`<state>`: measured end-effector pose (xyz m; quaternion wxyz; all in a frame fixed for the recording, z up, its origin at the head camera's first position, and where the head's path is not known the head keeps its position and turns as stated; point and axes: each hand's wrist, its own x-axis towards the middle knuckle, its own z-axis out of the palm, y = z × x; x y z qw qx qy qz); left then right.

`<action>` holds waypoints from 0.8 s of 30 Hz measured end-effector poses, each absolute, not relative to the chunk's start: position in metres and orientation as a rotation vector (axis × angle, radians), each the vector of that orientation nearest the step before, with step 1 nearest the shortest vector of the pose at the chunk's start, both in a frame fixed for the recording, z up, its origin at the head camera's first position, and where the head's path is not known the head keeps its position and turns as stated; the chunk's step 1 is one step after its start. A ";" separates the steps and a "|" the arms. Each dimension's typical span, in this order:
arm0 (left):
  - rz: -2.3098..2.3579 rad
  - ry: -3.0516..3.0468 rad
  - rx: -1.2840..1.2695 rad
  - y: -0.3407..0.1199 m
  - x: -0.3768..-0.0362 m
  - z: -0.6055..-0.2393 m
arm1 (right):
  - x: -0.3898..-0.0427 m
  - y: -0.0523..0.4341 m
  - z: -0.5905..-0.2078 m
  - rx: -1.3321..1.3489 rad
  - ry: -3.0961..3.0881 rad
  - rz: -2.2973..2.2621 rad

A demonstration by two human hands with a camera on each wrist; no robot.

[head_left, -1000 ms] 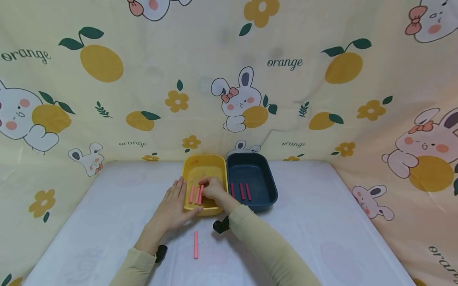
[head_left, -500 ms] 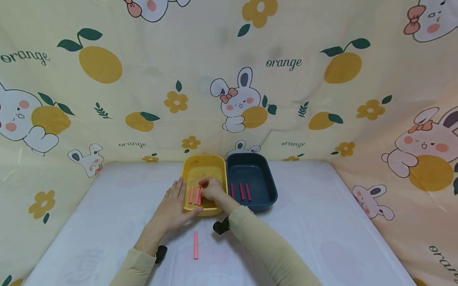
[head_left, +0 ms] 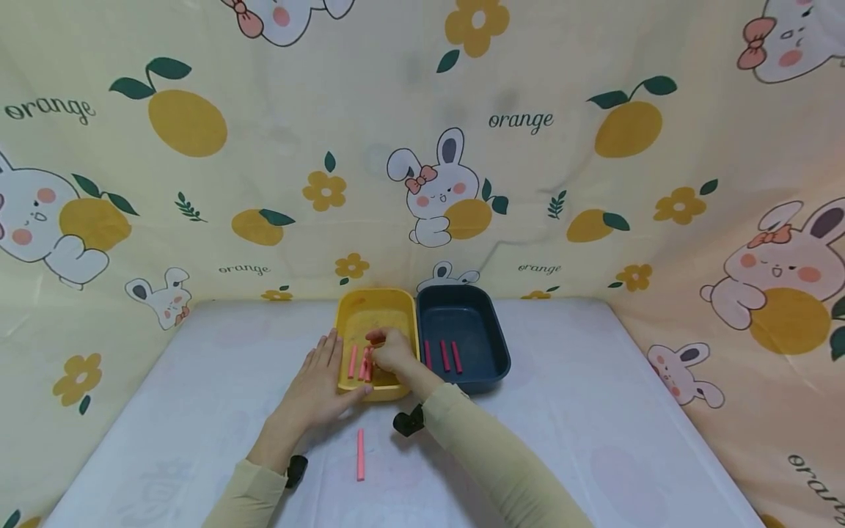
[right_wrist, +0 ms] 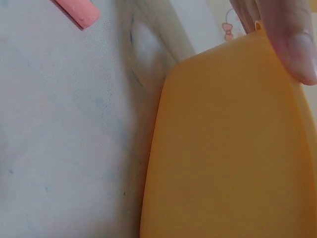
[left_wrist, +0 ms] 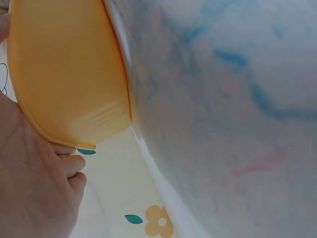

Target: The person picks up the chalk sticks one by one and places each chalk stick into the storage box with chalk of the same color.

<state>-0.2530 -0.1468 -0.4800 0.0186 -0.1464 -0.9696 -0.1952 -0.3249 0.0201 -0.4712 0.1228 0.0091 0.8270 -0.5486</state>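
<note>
Inside the yellow tray (head_left: 350,311), my right hand (head_left: 394,350) pinches a pink chalk-like stick (head_left: 369,368) close to the others; the fingertips are partly hidden. Another pink stick (head_left: 353,361) lies to the left in the same tray. My left hand (head_left: 317,385) lies along the tray's left side with fingers extended, and its thumb touches the near rim. The left wrist view shows this hand (left_wrist: 37,168) against the tray's outer wall (left_wrist: 69,64). Over the rim in the right wrist view hangs a thumb (right_wrist: 297,44).
A dark blue tray (head_left: 455,312) stands against the yellow one's right side and holds several darker pink sticks (head_left: 445,357). One more pink stick (head_left: 360,455) lies on the white-covered table (head_left: 581,411) in front. A patterned cloth (head_left: 356,103) rises behind the trays.
The stick at my right fingertips has come down slightly beside the others in the yellow tray. My left hand keeps its place on the tray.
</note>
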 end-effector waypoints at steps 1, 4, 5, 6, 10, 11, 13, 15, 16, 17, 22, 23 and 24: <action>-0.605 -3.009 -0.459 -0.147 -0.253 -0.480 | -0.325 0.020 -0.471 0.025 2.405 -1.606; -0.593 -3.009 -0.463 -0.147 -0.253 -0.480 | -0.323 0.022 -0.470 0.007 2.392 -1.629; -0.591 -3.009 -0.465 -0.147 -0.252 -0.480 | -0.322 0.023 -0.470 -0.007 2.395 -1.634; -0.586 -3.010 -0.465 -0.146 -0.253 -0.481 | -0.321 0.023 -0.470 -0.021 2.397 -1.638; -0.595 -3.019 -0.454 -0.146 -0.252 -0.480 | -0.318 0.025 -0.467 -0.082 2.430 -1.633; -0.599 -3.020 -0.451 -0.146 -0.252 -0.480 | -0.317 0.026 -0.466 -0.091 2.441 -1.629; -0.597 -3.025 -0.446 -0.145 -0.252 -0.480 | -0.316 0.027 -0.464 -0.109 2.459 -1.622; -0.592 -3.027 -0.444 -0.145 -0.252 -0.481 | -0.315 0.028 -0.462 -0.120 2.468 -1.617; -0.594 -3.025 -0.444 -0.146 -0.253 -0.482 | -0.314 0.028 -0.461 -0.125 2.471 -1.617; -0.591 -3.025 -0.443 -0.146 -0.253 -0.482 | -0.314 0.029 -0.460 -0.132 2.469 -1.621; -0.589 -3.031 -0.435 -0.147 -0.254 -0.482 | -0.307 0.034 -0.453 -0.177 2.471 -1.639; -0.586 -3.036 -0.431 -0.147 -0.254 -0.482 | -0.305 0.035 -0.452 -0.185 2.476 -1.638; -0.586 -3.039 -0.427 -0.147 -0.255 -0.482 | -0.303 0.036 -0.450 -0.193 2.487 -1.634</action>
